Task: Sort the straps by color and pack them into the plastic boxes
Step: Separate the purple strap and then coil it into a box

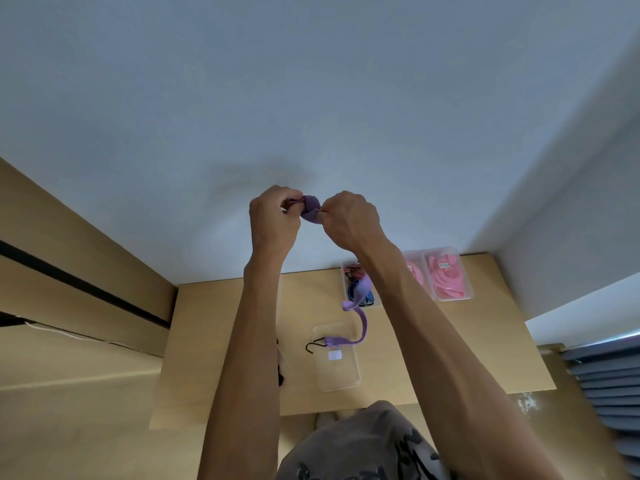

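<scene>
I hold a purple strap [310, 212] raised high in front of the wall. My left hand [273, 218] grips one side of its rolled end and my right hand [349, 216] pinches the other side. The strap's tail hangs behind my right forearm and reappears below it [363, 323]. Its black hook [315, 345] lies over the rim of an empty clear plastic box [341, 375] on the wooden table. At the back stand a box of blue and red striped straps [360, 292] and a box of pink straps [448, 277].
The wooden table [242, 341] stands against a white wall. Another box with pink straps [414, 268] is half hidden by my right forearm. A dark object [280, 374] peeks out beside my left forearm. Grey slatted blinds [609, 382] are at the right.
</scene>
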